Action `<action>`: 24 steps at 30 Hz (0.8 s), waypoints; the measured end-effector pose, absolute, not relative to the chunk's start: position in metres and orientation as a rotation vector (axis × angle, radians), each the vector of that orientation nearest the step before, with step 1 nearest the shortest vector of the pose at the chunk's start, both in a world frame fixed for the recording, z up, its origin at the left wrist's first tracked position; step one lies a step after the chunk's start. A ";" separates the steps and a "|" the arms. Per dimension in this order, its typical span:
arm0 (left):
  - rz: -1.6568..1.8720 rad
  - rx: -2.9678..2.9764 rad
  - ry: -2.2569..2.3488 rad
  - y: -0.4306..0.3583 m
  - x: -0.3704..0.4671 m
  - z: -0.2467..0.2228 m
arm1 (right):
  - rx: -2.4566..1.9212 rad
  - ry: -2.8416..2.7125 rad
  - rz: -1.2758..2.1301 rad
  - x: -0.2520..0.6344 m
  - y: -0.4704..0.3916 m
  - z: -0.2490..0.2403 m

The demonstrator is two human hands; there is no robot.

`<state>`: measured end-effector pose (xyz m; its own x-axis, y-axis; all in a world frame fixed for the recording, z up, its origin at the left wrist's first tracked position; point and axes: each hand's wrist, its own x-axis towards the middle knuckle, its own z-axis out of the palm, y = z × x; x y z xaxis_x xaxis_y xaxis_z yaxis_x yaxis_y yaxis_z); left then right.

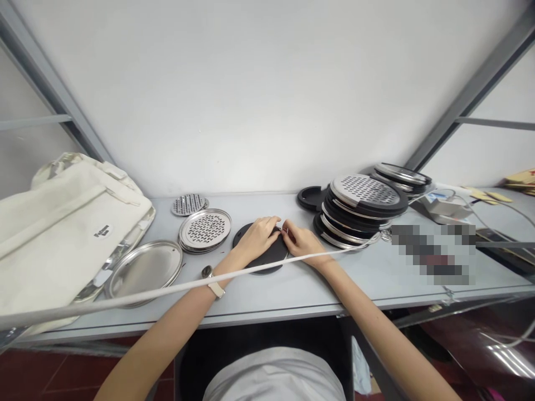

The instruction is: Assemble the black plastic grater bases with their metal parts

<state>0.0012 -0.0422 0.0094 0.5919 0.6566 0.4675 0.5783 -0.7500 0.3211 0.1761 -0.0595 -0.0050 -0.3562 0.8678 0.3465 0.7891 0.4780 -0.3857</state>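
Note:
A round black disc [267,260] lies flat on the grey table in front of me, partly covered by my hands. My left hand [259,235] is over its upper part, with thumb and fingers closed together near its right edge. Right beside it, my right hand [301,240] pinches at the same edge. The fingertips of both hands nearly meet around something small that I cannot make out. Left of the disc are stacked round metal grater plates [205,229]. To the right stands a tall pile of black rings and metal discs, topped by a grater plate [364,190].
A white cord [175,288] stretches across the view over my forearms. Plain metal discs [146,270] and a cream bag [67,234] are at left. Smaller grater plates [188,204] lie at the back. A black ring [311,197] and another disc stack [401,175] are at right.

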 end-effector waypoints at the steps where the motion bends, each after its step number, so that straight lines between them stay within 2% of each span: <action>1: 0.868 2.682 1.046 -0.043 0.001 0.009 | -1.364 -2.228 0.206 0.176 -0.059 -0.005; 24: 0.762 2.824 1.037 -0.044 0.002 0.015 | -1.310 -2.196 0.268 0.175 -0.060 -0.004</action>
<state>0.0017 -0.0441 0.0150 0.6562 0.6176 0.4336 0.5987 -0.7758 0.1990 0.1755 -0.0597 -0.0044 -0.3638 0.8579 0.3629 0.7453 0.5018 -0.4391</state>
